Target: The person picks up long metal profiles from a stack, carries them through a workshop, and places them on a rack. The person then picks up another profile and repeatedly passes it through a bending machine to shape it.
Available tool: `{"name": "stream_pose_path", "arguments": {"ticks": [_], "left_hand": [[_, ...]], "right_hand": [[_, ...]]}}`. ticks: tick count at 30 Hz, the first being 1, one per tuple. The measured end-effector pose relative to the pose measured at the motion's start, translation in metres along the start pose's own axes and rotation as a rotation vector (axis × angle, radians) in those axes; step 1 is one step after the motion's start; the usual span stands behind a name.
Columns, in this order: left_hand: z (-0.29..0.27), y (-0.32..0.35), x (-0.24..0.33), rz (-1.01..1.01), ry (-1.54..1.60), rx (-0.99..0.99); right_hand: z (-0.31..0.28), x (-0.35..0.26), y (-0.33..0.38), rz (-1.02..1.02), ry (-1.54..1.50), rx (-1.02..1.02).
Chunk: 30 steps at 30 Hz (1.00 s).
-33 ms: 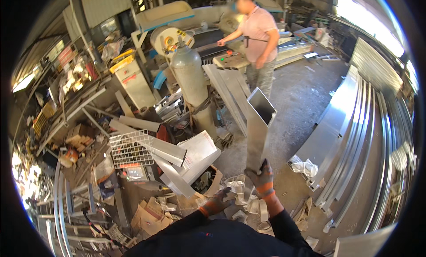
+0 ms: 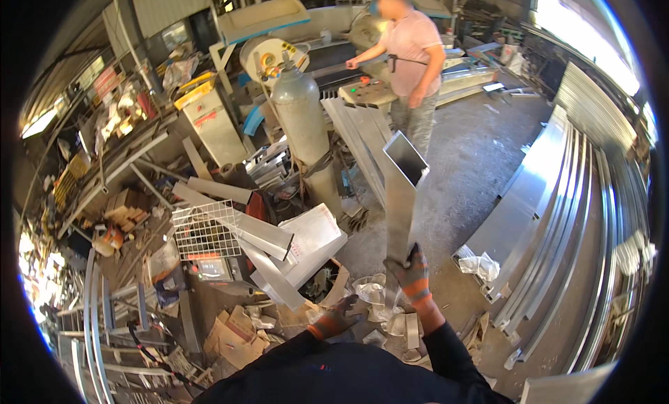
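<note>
We held a hollow, rectangular silver metal tube (image 2: 402, 212) roughly upright before us, the fingers of our grey-and-orange-gloved right hand (image 2: 414, 275) grasping it low. Our likewise gloved left hand (image 2: 336, 319), fingers released, hovered to its left.

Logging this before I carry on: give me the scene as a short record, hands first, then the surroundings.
Right hand: holds the metal tube
Metal tube pose: roughly upright, open end facing up
Left hand: open, apart from the metal tube
Left side: gas cylinder, wire grid
Right side: long metal profiles
Beyond the metal tube: co-worker, standing
</note>
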<state>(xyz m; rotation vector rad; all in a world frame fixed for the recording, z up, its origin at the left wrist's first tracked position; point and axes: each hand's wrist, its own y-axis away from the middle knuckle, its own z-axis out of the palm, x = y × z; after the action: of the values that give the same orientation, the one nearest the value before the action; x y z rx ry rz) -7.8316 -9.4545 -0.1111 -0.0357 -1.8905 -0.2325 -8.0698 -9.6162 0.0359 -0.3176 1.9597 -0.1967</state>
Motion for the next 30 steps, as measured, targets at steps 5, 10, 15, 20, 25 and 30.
{"name": "stream_pose_path", "arguments": {"ticks": [5, 10, 15, 20, 25, 30], "left_hand": [[-0.039, -0.043, -0.071, -0.147, -0.268, 0.164], [-0.056, -0.132, -0.095, -0.231, -0.464, 0.235], [-0.1, -0.207, -0.054, -0.223, -0.291, 0.275], [-0.123, -0.209, -0.03, -0.42, -0.319, 0.429], [-0.092, -0.17, -0.036, -0.799, -0.351, 0.599], [-0.034, -0.163, -0.039, -1.011, -0.256, 0.526]], "right_hand": [[0.076, 0.113, -0.159, -0.032, -0.107, -0.036], [0.145, 0.201, -0.293, -0.044, 0.37, -0.074], [0.214, 0.248, -0.381, 0.058, 0.468, -0.239], [0.308, 0.302, -0.448, 0.093, 0.515, -0.285], [0.389, 0.349, -0.521, 0.024, 0.491, -0.317], [0.421, 0.357, -0.572, 0.137, 0.379, -0.404]]}}
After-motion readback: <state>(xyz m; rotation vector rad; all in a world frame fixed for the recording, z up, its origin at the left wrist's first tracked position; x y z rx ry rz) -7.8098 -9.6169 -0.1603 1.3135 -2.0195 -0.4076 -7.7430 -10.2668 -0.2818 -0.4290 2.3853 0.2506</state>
